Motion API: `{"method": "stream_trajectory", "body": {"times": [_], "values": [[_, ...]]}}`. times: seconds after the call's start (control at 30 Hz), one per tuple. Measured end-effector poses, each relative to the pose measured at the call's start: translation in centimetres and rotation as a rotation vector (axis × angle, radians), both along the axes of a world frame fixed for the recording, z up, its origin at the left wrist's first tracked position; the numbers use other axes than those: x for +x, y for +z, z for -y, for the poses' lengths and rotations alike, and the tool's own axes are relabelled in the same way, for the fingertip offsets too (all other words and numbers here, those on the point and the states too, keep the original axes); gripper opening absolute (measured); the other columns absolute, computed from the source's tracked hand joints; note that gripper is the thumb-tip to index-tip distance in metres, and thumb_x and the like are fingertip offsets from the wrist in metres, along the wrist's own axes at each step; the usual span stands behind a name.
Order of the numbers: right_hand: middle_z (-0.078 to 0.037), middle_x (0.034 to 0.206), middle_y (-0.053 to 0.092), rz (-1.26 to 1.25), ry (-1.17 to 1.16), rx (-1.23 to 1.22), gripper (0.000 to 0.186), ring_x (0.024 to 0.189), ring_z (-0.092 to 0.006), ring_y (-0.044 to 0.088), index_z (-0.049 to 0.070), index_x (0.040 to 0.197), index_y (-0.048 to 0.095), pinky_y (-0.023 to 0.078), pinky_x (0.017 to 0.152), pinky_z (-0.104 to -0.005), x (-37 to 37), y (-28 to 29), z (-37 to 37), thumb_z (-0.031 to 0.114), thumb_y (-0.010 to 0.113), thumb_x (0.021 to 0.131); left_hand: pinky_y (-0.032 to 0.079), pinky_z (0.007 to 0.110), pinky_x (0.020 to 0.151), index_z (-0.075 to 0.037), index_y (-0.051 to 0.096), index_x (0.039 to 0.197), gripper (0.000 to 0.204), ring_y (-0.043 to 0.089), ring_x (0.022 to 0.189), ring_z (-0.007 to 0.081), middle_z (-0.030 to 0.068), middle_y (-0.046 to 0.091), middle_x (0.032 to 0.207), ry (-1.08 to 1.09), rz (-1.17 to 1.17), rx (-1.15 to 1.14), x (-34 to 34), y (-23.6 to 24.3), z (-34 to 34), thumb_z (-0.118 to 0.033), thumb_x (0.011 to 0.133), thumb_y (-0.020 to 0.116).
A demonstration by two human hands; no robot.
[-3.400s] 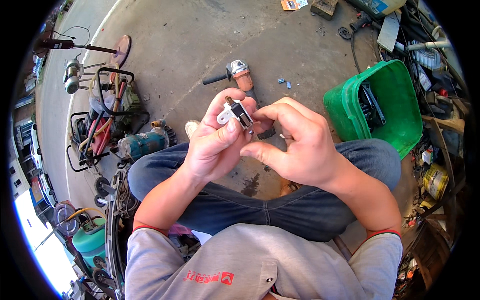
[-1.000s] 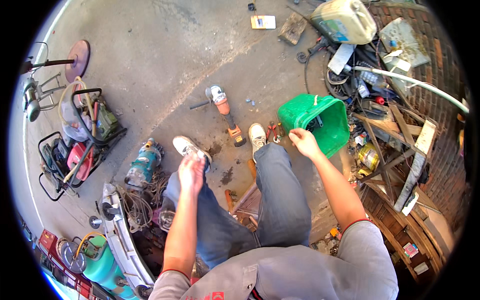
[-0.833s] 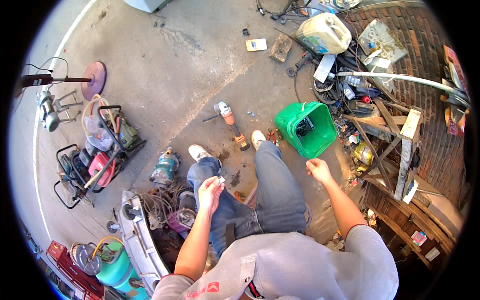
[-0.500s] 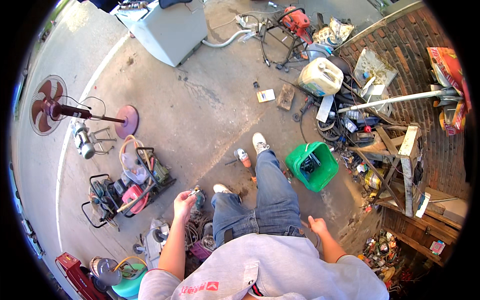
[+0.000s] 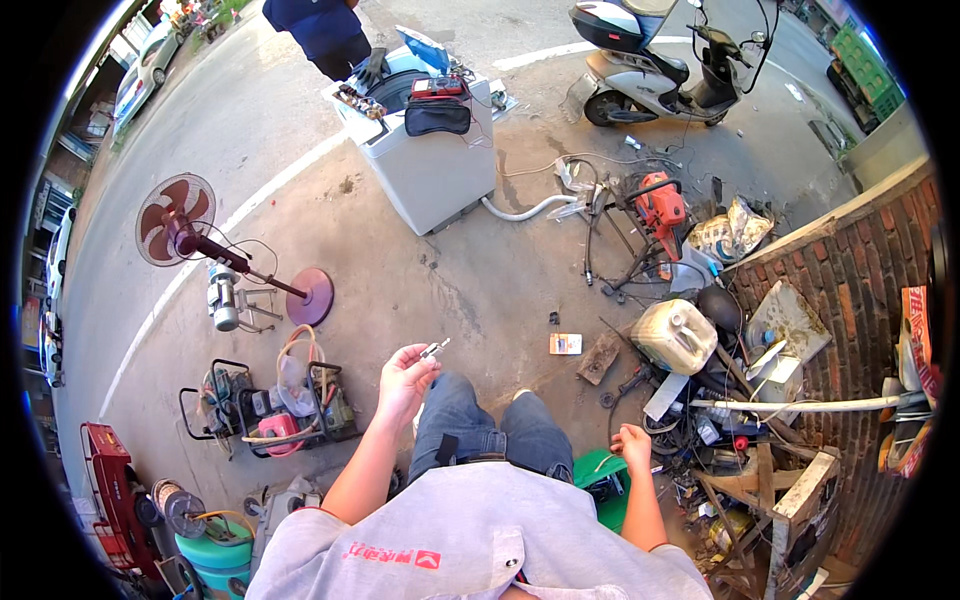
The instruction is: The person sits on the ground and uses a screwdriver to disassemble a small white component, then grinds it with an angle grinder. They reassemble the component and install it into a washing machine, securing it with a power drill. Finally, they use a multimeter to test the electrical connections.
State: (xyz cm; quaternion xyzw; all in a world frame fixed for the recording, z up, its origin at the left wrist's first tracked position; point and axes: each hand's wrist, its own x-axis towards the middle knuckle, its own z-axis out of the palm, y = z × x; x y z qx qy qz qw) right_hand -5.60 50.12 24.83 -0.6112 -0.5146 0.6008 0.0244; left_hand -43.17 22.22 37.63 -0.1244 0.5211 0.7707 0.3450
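Silvery hardware [image 5: 435, 349] is pinched in the left hand [image 5: 404, 382]; the right hand [image 5: 632, 446] half-curls, contents unclear.

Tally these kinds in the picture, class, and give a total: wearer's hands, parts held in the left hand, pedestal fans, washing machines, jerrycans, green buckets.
Wearer's hands: 2 (left hand, right hand)
Small part in the left hand: 1
Pedestal fan: 1
Washing machine: 1
Jerrycan: 1
Green bucket: 1
Total: 7
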Motion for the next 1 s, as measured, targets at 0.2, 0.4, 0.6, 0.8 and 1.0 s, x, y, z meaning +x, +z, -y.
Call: {"method": "stream_trajectory", "body": {"times": [0.2, 0.4, 0.6, 0.8, 1.0], "values": [[-0.009, 0.078, 0.065, 0.072, -0.136, 0.009, 0.025, 0.051, -0.0152, 0.058, 0.001, 0.11, 0.057, 0.047, 0.048, -0.0282, -5.2, -4.7, -9.0, 0.02, 0.054, 0.094, 0.055, 0.027, 0.071, -0.001, 0.055, 0.107, 0.025, 0.064, 0.079, 0.0159, 0.0073, 0.063, 0.094, -0.041, -0.034, 0.028, -7.6, -1.4, -8.5, 0.0, 0.084, 0.064], [-0.009, 0.073, 0.064, 0.254, -0.254, -0.144, 0.02, 0.048, -0.0184, 0.058, 0.001, 0.095, 0.06, 0.045, 0.044, -0.0303, -8.4, -17.1, -8.3, 0.02, 0.058, 0.089, 0.054, 0.026, 0.067, -0.001, 0.056, 0.107, 0.024, 0.063, 0.076, 0.014, 0.0056, 0.062, 0.092, -0.177, -0.053, -0.009, -18.9, -9.0, -14.8, -0.003, 0.085, 0.064], [-0.013, 0.066, 0.065, 0.325, 0.242, 0.221, 0.028, 0.058, -0.0286, 0.062, -0.005, 0.081, 0.066, 0.047, 0.057, -0.0423, -16.4, -19.5, -10.9, 0.021, 0.058, 0.089, 0.05, 0.023, 0.064, -0.001, 0.057, 0.106, 0.022, 0.059, 0.072, 0.0097, 0.004, 0.062, 0.09, -0.103, 0.037, -0.079, -26.5, -9.4, -22.7, -0.008, 0.086, 0.064], [-0.01, 0.064, 0.061, 0.271, 0.017, -0.055, 0.023, 0.046, -0.0198, 0.056, -0.001, 0.102, 0.061, 0.043, 0.042, -0.0335, -28.4, -19.3, -27.3, 0.018, 0.051, 0.093, 0.049, 0.021, 0.063, -0.002, 0.059, 0.102, 0.018, 0.059, 0.071, 0.0084, 0.0024, 0.062, 0.089, -0.14, -0.019, -0.142, -34.0, -12.4, -33.8, -0.009, 0.086, 0.065], [-0.01, 0.074, 0.065, 0.17, -0.108, -0.103, 0.023, 0.046, -0.0159, 0.056, 0.001, 0.106, 0.056, 0.045, 0.043, -0.0292, -40.8, -21.0, -47.2, 0.02, 0.054, 0.094, 0.05, 0.023, 0.065, -0.002, 0.058, 0.106, 0.024, 0.059, 0.073, 0.0091, 0.0032, 0.062, 0.09, -0.003, 0.043, -0.041, -41.4, -14.2, -46.1, -0.009, 0.086, 0.066]]}}
